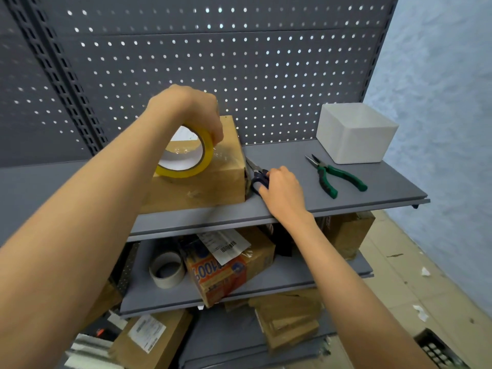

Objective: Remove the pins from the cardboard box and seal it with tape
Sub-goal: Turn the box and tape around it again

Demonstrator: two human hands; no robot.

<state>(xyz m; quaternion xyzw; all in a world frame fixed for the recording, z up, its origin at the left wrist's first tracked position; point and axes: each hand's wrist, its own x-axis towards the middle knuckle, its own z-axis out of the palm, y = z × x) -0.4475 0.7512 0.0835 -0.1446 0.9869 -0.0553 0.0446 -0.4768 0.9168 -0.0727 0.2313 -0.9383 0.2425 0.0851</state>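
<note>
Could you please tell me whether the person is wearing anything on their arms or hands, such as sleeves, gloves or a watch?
Nothing is worn as far as the picture shows. Both forearms are bare up to the edge of the picture, with no sleeves in sight. The left hand and the right hand have no gloves, and no watch, bracelet or ring shows on the visible sides.

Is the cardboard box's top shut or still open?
Shut: the cardboard box shows flat closed flaps with glossy tape across them, under the tape roll.

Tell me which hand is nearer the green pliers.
Right. The right hand rests on the scissors, just left of the green pliers; the left hand holds the tape roll farther left.
</note>
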